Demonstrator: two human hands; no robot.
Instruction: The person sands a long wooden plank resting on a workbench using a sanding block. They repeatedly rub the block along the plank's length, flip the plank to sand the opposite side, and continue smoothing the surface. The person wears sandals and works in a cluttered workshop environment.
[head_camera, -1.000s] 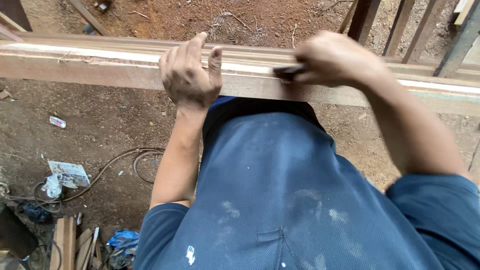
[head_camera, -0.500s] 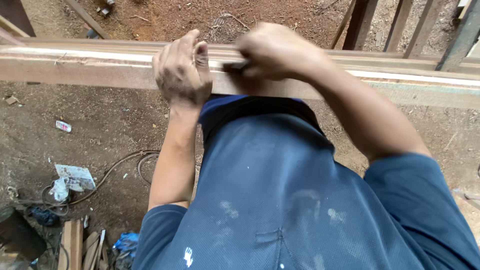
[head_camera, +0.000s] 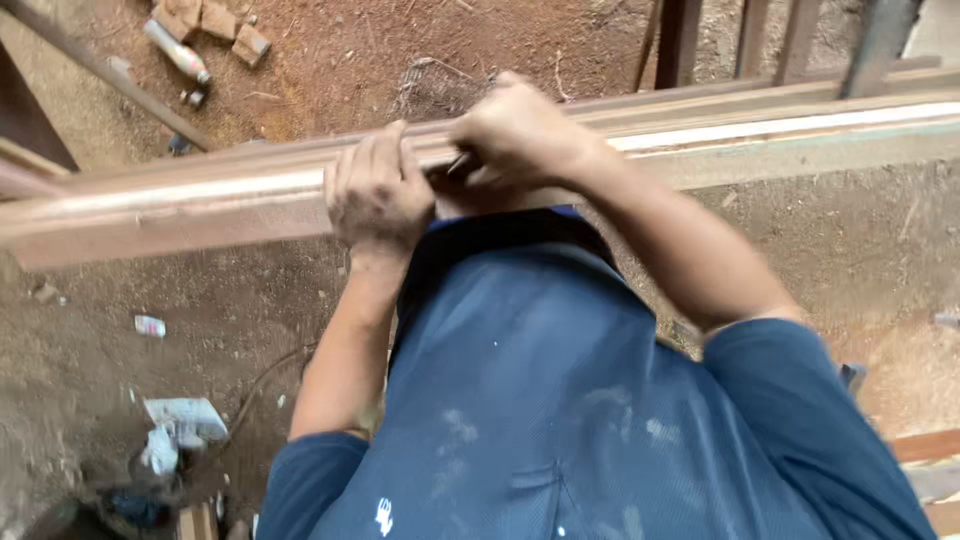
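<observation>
both hands on beam, blurred

Tool in right hand mostly hidden, kind unclear; beam ends cut off by frame edges.

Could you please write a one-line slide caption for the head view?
Left hand steadies a long wooden beam while the right hand presses a small dark tool against it.

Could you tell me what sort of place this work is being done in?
Probably an outdoor carpentry or building site: a long wooden beam lies over bare red earth, with broken bricks and scattered litter on the ground.
</observation>
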